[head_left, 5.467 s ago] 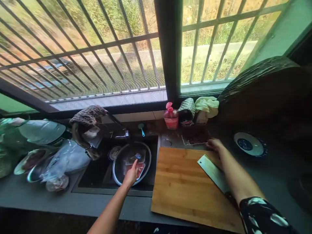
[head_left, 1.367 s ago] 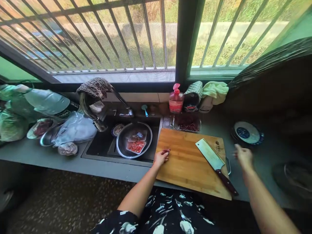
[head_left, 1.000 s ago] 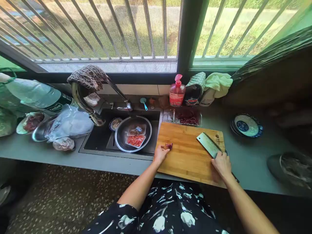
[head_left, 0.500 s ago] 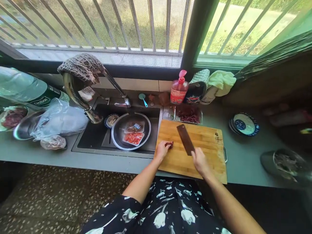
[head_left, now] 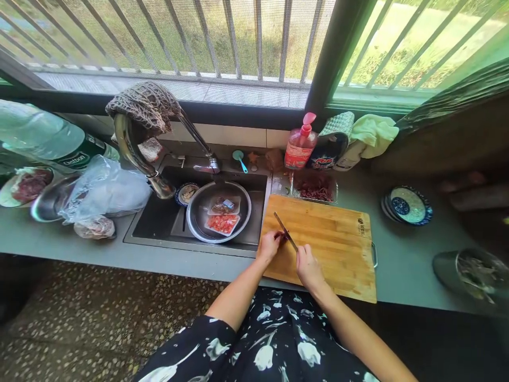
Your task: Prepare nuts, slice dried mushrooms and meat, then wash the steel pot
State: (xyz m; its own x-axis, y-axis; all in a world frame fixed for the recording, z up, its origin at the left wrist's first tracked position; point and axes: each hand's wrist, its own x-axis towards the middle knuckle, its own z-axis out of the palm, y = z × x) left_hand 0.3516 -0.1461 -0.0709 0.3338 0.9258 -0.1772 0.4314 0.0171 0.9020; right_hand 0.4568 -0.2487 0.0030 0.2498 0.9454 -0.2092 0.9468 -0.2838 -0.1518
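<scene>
Pinning a small dark-red piece (head_left: 283,237) flat with the fingertips of the left hand (head_left: 270,246), near the left edge of the bamboo cutting board (head_left: 338,249); too small to say whether meat or chilli. Clamping it from above rather than wrapping it, fingers curled and closed down onto it. Just right of that hold, gripping the handle of a cleaver (head_left: 285,231) in the right hand (head_left: 308,265), fist closed firmly round it, blade seen edge-on and slanting away toward the window, its edge at or touching the piece right beside the left fingertips.

Looks like the cutting stroke itself, at its start or in its first cut. For the next move: keeping the left fingertips tucked back from the edge, blade upright, pressure straight down into the board.

Beyond both hands, at the far edge of the board, a clear tray of red strips (head_left: 316,187); behind that, a pink soap bottle (head_left: 300,148) at the window. Left of the holding hand, a sink with a steel bowl (head_left: 194,212) carrying packaged food. Further left, a plastic bag (head_left: 107,191) on the counter. Well right of the knife hand, a patterned plate (head_left: 407,206).
</scene>
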